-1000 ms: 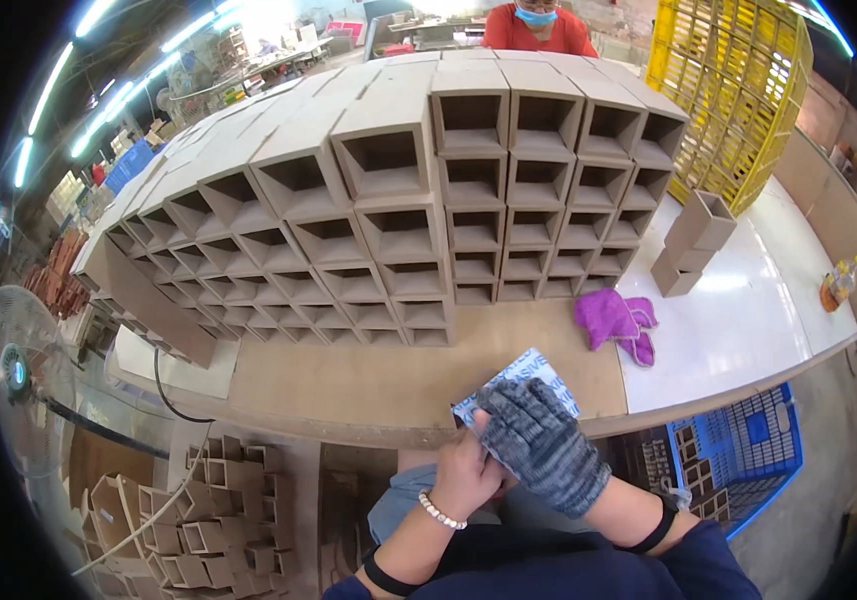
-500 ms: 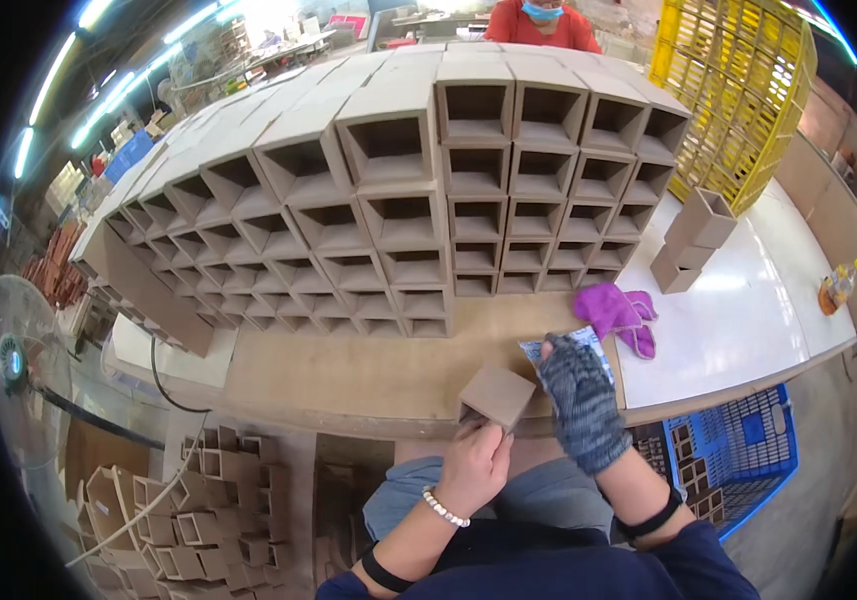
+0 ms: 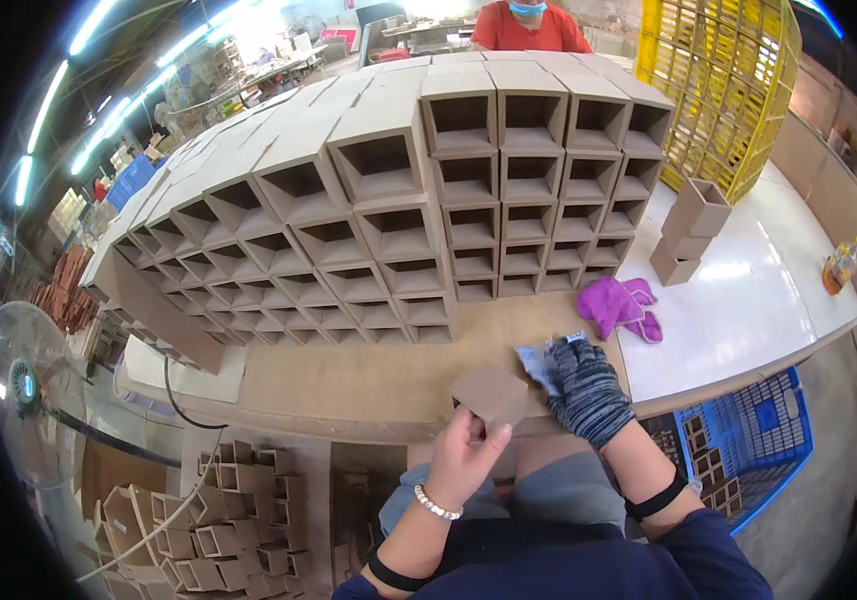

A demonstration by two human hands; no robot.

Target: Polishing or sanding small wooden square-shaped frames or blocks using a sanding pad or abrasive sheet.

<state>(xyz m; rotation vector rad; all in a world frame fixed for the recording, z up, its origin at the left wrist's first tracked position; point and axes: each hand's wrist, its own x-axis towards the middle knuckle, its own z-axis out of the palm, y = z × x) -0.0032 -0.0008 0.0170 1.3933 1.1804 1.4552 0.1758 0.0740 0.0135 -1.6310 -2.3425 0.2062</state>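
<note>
My bare left hand [image 3: 466, 452], a beaded bracelet at its wrist, grips a small brown open-ended square box [image 3: 491, 396] at the table's front edge. The thumb is on the near side, and some fingers reach into the opening. Just to the right, my right hand [image 3: 591, 388] wears a grey knitted glove with bare fingertips. It is closed on a crumpled blue-and-white printed sheet [image 3: 537, 368], which sticks out on the side toward the box. A small gap separates sheet and box. The fingertips of the gloved hand are partly hidden.
A wall of stacked brown boxes [image 3: 389, 225] spans the table [image 3: 349, 385]. To the right lie a purple cloth [image 3: 617, 305], several loose boxes [image 3: 694, 215], a yellow crate [image 3: 719, 90] and a bottle [image 3: 842, 265]. Below stand a blue crate [image 3: 784, 440] and piled boxes [image 3: 224, 530]. A person [image 3: 532, 28] sits behind.
The view has shifted slightly. My left hand has turned the box a little, with its thumb now more visible. My gloved hand has swung round, and the sheet now sticks out to its left.
</note>
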